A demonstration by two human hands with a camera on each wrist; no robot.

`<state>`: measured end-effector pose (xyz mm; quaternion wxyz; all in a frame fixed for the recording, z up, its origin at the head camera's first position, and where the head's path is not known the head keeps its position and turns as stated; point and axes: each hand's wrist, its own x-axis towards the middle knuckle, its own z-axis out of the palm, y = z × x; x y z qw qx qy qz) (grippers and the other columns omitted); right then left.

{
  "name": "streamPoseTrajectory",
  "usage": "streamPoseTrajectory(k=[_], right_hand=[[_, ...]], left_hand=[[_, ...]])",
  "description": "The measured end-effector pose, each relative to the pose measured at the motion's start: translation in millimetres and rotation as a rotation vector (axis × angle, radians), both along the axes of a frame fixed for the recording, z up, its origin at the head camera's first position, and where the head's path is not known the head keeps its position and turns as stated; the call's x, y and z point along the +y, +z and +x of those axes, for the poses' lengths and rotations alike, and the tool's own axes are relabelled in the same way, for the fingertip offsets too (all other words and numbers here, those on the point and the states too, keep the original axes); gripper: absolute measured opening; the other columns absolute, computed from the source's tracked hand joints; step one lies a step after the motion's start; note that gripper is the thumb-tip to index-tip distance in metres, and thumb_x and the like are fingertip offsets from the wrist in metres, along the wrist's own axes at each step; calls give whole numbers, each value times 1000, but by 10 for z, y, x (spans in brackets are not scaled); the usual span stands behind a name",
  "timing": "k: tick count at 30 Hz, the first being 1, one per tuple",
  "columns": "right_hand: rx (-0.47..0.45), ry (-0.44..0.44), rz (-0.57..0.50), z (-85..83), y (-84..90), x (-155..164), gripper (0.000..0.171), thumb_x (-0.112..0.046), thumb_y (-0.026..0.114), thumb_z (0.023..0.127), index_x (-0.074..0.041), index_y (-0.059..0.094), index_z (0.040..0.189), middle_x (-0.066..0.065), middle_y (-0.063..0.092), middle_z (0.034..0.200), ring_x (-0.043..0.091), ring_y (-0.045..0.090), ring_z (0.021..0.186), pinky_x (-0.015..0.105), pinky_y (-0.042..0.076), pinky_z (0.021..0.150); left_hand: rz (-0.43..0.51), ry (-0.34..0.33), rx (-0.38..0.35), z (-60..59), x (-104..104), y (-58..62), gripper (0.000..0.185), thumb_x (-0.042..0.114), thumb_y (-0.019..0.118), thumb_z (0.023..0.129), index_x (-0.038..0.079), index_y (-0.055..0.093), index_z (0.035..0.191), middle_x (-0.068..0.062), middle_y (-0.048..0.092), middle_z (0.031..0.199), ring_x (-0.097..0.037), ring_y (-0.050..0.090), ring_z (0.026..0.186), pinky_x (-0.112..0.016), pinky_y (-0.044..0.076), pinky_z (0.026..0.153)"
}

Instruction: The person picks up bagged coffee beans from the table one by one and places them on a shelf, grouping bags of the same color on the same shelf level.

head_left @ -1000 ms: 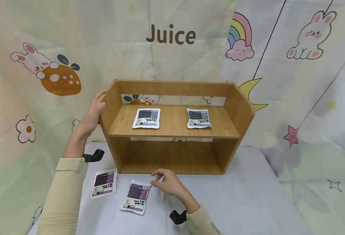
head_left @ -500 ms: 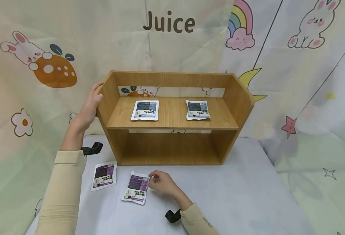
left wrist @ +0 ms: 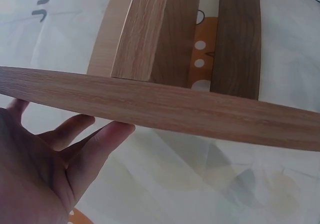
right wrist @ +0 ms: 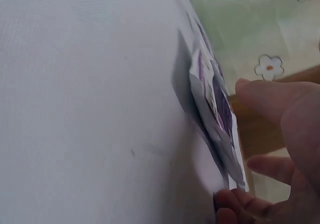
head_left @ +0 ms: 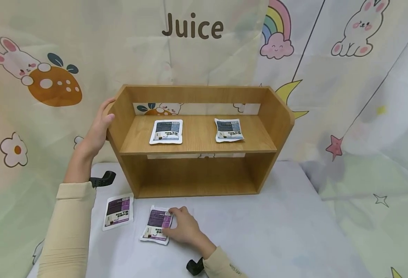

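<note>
A wooden two-level shelf (head_left: 198, 141) stands on a white table (head_left: 266, 227). My left hand (head_left: 97, 129) rests with straight fingers against the shelf's left side panel (left wrist: 175, 106); the left wrist view shows the left hand (left wrist: 65, 154) under that panel's edge. A purple packet (head_left: 155, 222) lies on the table in front of the shelf. My right hand (head_left: 183, 227) pinches its right edge. In the right wrist view the purple packet (right wrist: 215, 104) has that edge lifted, with the right hand (right wrist: 280, 114) holding it, thumb on top and fingers beneath.
A second purple packet (head_left: 118, 211) lies flat to the left. Two blue packets (head_left: 166, 131) (head_left: 228, 129) lie on the shelf's upper board; the lower bay holds nothing. A cartoon-printed curtain (head_left: 346, 96) hangs behind and to the right. White table stretches right of my right hand.
My right hand moved from the shelf's front edge down and left onto the purple packet and took hold of its edge. My left hand stayed on the shelf side.
</note>
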<state>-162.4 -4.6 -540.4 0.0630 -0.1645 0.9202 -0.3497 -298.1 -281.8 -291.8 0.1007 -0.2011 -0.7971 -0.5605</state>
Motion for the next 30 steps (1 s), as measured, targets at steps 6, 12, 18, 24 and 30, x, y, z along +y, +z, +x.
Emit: streamPoseTrajectory(k=[6, 12, 18, 24, 30], right_hand=[[34, -40, 51, 73, 0, -191, 78, -53, 77, 74, -13, 55, 136, 5, 51, 109, 13, 53, 81, 31, 46, 68], [55, -80, 118, 95, -24, -286, 88, -57, 82, 65, -14, 54, 136, 4, 47, 104, 10, 48, 76, 28, 43, 61], [65, -93, 109, 94, -42, -319, 94, -51, 89, 58, -16, 53, 137, 5, 48, 101, 15, 51, 72, 30, 43, 60], [14, -48, 67, 90, -74, -341, 97, -45, 92, 55, -21, 50, 139, 7, 61, 107, 23, 60, 86, 35, 48, 70], [4, -9, 4, -5, -74, -303, 97, -42, 94, 55, -27, 48, 140, 5, 67, 110, 20, 62, 93, 33, 47, 72]], left_hand=[[-4, -4, 13, 10, -25, -24, 55, 37, 28, 100, 32, 15, 152, -8, 25, 145, -35, 33, 121, -48, 35, 84], [-8, 7, 10, 12, -16, -26, 55, 37, 29, 99, 33, 15, 152, -9, 25, 145, -34, 34, 121, -47, 36, 84], [15, -9, 26, 13, -32, -50, 56, 36, 30, 99, 32, 16, 152, -7, 25, 144, -33, 33, 120, -47, 34, 84], [15, -4, 11, 44, -63, -75, 56, 35, 28, 99, 31, 15, 152, -8, 26, 142, -31, 33, 118, -45, 34, 82], [25, -13, 31, -5, -26, -39, 56, 35, 30, 98, 31, 16, 153, -7, 26, 144, -32, 33, 120, -44, 34, 84]])
